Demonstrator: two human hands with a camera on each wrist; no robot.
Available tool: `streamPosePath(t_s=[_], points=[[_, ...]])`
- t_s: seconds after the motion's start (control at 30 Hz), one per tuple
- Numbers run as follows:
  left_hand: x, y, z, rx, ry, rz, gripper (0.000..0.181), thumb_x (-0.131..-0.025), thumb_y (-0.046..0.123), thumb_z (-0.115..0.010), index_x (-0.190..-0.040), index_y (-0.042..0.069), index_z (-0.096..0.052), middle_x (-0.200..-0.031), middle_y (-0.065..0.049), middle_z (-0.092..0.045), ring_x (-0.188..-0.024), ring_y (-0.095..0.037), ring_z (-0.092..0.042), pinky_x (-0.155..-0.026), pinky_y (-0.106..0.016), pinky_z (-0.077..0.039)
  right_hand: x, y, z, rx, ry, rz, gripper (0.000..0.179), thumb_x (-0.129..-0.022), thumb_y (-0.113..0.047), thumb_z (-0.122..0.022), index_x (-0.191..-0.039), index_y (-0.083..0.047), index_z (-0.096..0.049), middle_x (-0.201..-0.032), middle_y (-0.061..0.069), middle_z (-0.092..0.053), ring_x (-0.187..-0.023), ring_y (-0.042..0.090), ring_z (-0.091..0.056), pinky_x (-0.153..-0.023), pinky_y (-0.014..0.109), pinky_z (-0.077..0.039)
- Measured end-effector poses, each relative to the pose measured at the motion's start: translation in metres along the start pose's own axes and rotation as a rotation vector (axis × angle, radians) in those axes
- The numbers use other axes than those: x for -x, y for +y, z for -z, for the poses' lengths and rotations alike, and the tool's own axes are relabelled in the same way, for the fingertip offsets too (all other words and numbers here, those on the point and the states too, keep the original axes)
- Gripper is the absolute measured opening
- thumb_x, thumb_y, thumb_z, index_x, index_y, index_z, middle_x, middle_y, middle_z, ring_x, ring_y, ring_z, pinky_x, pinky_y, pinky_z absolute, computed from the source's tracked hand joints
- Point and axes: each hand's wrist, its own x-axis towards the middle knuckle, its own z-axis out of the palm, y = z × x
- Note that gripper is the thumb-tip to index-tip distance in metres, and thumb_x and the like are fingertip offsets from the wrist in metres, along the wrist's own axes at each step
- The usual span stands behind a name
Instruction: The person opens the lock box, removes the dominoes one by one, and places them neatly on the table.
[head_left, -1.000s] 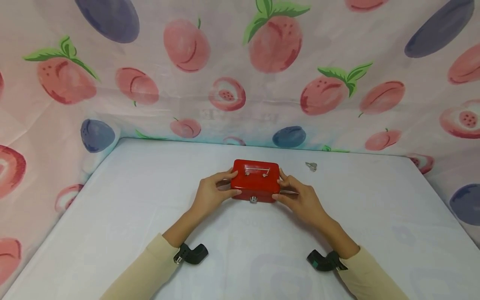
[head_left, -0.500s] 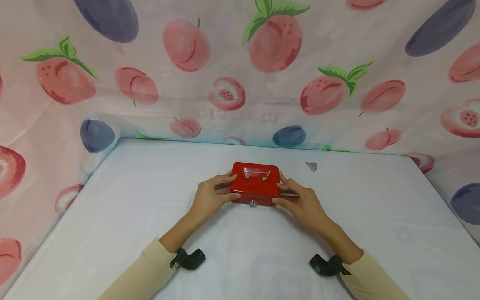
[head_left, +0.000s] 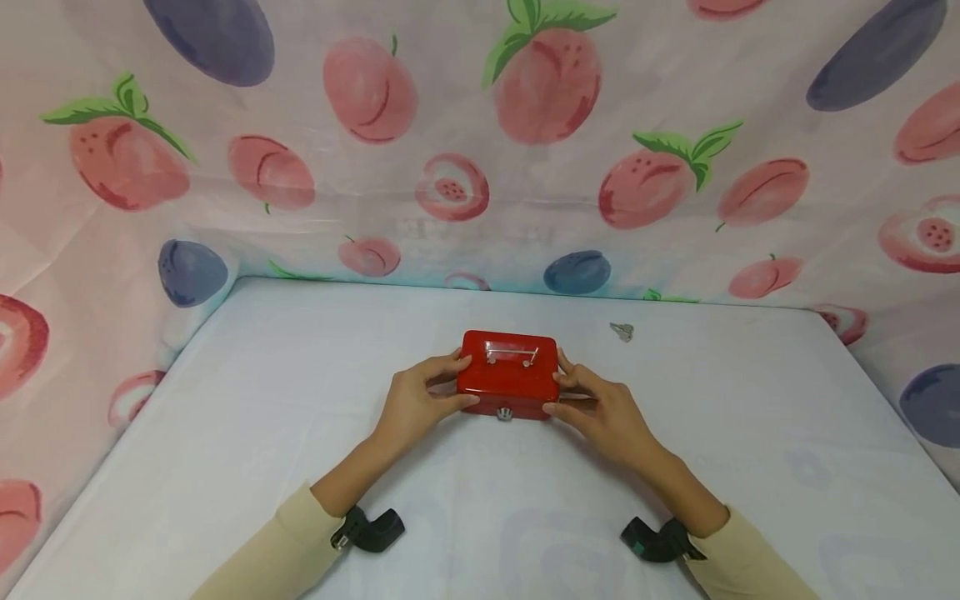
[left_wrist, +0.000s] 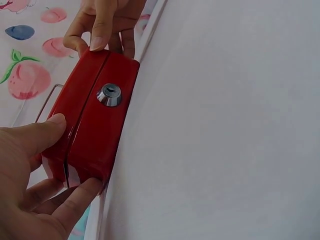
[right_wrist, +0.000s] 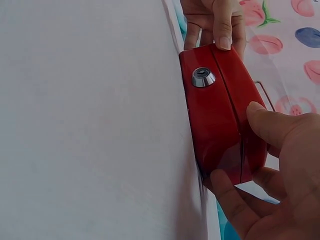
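A small red metal cash box (head_left: 507, 380) sits at the middle of the white table, its lid down. A thin folding handle (head_left: 512, 351) lies along the top. The round silver lock (left_wrist: 109, 94) on the front faces the person, and its keyhole shows in both wrist views. My left hand (head_left: 422, 397) holds the box's left end between thumb and fingers. At the opposite end, my right hand (head_left: 604, 415) grips the box the same way, thumb (right_wrist: 263, 118) shown near the lid seam in the right wrist view. Some fingertips are hidden behind the ends.
A small bunch of silver keys (head_left: 622, 332) lies on the table, behind and to the right of the box. The white tablecloth (head_left: 300, 358) reaches back to a fruit-print curtain (head_left: 517, 200). Black wrist cameras (head_left: 372, 531) are strapped at both sleeves.
The box has slid a little toward the person and slightly left, with both hands holding its ends throughout. The keys stay where they were.
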Motion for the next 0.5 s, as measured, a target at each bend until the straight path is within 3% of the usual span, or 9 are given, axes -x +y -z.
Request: streamPosePath(t_s=[0.5], points=[[0.0076,0.0022,0.0006,0.036,0.002,-0.012,0.054,-0.073,0.006,-0.083,-0.124,0.004,-0.064,-0.132,-0.008,-0.057,-0.112,-0.026,-0.06,-0.079,-0.035,-0.055,0.0062,-0.0024,-0.0014,0.021,0.005,0.018,0.033,-0.081,-0.015,-0.078,-0.109,-0.01,-0.062,-0.126,0.015,-0.06,-0.097,0.023,-0.067,-0.079,0.035,-0.056]])
